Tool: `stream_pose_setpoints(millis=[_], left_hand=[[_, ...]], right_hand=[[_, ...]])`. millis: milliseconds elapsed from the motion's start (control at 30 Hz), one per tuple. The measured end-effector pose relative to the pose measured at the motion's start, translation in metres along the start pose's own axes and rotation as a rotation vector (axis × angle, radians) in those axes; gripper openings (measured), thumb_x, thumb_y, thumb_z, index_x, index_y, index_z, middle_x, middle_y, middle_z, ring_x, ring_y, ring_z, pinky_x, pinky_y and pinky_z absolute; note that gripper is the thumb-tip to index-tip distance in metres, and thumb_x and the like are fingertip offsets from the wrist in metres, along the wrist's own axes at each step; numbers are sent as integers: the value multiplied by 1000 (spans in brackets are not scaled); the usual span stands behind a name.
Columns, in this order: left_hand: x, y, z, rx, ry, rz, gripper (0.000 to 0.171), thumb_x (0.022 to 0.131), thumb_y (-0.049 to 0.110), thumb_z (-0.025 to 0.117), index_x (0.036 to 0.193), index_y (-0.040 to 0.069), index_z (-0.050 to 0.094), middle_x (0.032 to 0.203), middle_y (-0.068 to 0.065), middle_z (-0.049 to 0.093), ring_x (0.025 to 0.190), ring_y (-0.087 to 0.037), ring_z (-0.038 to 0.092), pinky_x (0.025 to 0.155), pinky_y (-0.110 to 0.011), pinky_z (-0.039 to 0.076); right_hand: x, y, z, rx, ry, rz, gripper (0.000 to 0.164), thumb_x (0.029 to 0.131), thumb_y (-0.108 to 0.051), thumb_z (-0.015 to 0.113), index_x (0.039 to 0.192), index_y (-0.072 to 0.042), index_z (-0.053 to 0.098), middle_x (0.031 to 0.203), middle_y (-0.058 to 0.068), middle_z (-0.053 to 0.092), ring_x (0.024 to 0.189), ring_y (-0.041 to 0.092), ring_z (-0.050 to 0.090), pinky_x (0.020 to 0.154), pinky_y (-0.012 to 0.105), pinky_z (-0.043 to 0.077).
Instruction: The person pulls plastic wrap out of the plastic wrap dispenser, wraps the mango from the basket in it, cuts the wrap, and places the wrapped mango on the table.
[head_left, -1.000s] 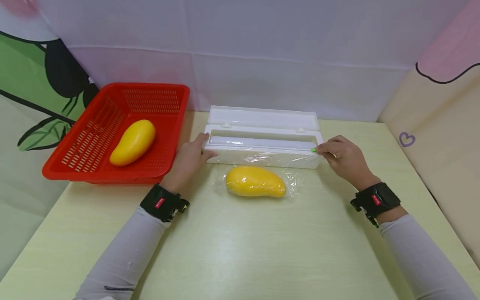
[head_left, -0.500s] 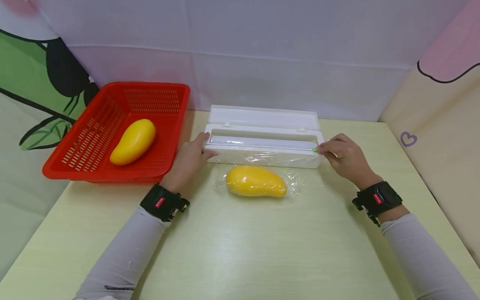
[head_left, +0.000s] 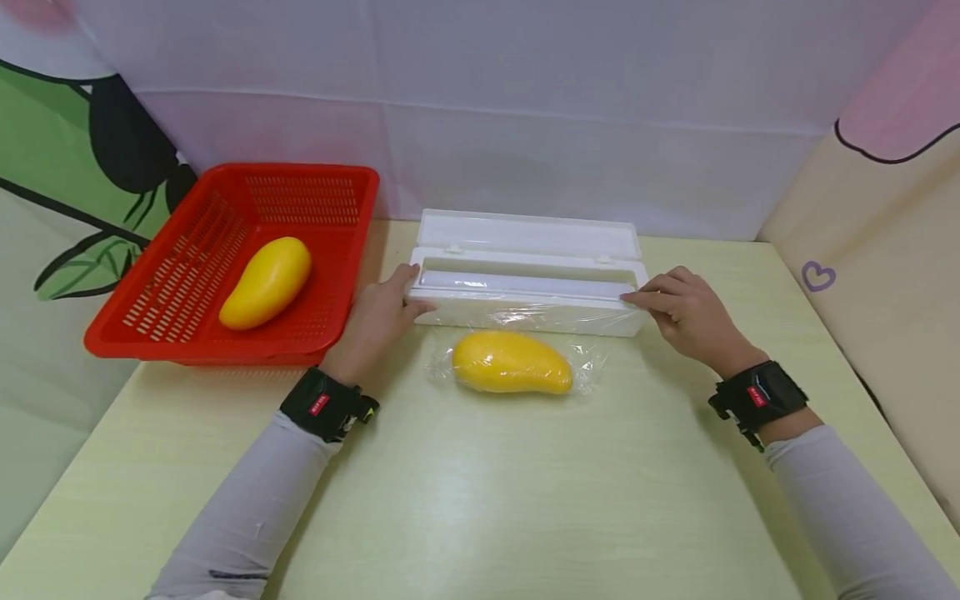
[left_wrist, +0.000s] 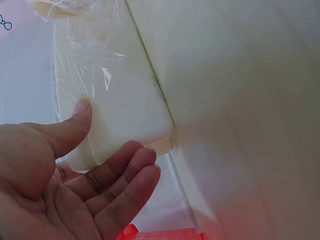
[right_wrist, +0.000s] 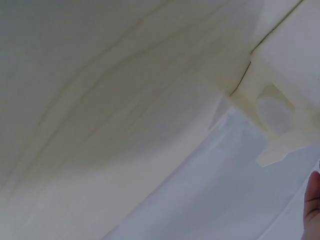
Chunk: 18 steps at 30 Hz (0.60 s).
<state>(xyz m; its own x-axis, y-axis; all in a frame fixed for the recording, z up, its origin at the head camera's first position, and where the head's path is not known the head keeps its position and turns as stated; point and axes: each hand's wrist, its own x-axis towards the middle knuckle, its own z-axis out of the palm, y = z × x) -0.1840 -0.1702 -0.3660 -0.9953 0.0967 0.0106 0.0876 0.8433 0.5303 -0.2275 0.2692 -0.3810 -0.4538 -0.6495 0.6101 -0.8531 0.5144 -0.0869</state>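
A white cling film dispenser (head_left: 438,315) stands on the table with its lid (head_left: 528,236) raised, a pale film roll (head_left: 517,285) inside. Clear film runs over its front edge down to a yellow mango (head_left: 512,362) wrapped in film. My left hand (head_left: 371,321) holds the dispenser's left end; in the left wrist view the thumb (left_wrist: 80,125) lies on the front and the fingers curl at the end. At the front rail's right end, my right hand (head_left: 686,321) pinches the small slide cutter, which its fingertips hide. The right wrist view catches only a fingertip (right_wrist: 312,200) beside the dispenser's end.
A red perforated basket (head_left: 292,170) stands at the left, close to my left forearm, with an unwrapped yellow mango (head_left: 266,283) in it. A pale cloth (head_left: 600,167) hangs right behind the dispenser. The light wooden table (head_left: 487,500) stretches out in front.
The right fingertips have shifted slightly left and now cover the green slide cutter, which showed before. My left hand, the dispenser and both mangoes keep their places.
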Motion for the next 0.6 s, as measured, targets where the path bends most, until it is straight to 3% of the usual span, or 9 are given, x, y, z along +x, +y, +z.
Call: stream_pose_setpoints(millis=[267, 433, 600], left_hand=[[1, 0, 1, 0, 6, 2, 67, 95, 33, 67, 150, 10, 36, 74, -9, 52, 62, -24, 47, 57, -29, 42], [1, 0, 4, -23, -1, 13, 67, 95, 34, 67, 150, 10, 36, 75, -8, 53, 61, -24, 48, 56, -29, 43], [2, -1, 4, -25, 16, 25, 66, 95, 33, 68, 149, 9, 38, 72, -9, 52, 59, -24, 47, 55, -31, 42]], right_hand=[[-3, -1, -5, -6, -23, 25, 38, 75, 17, 75, 106, -5, 77, 96, 11, 73, 96, 36, 55, 84, 44, 41], [-10, 2, -9, -11, 20, 34, 37, 71, 18, 76, 100, -4, 79, 94, 12, 73, 97, 39, 56, 85, 48, 41], [-14, 2, -9, -18, 23, 37, 35, 73, 18, 75, 102, -2, 78, 97, 15, 73, 96, 39, 56, 86, 48, 41]])
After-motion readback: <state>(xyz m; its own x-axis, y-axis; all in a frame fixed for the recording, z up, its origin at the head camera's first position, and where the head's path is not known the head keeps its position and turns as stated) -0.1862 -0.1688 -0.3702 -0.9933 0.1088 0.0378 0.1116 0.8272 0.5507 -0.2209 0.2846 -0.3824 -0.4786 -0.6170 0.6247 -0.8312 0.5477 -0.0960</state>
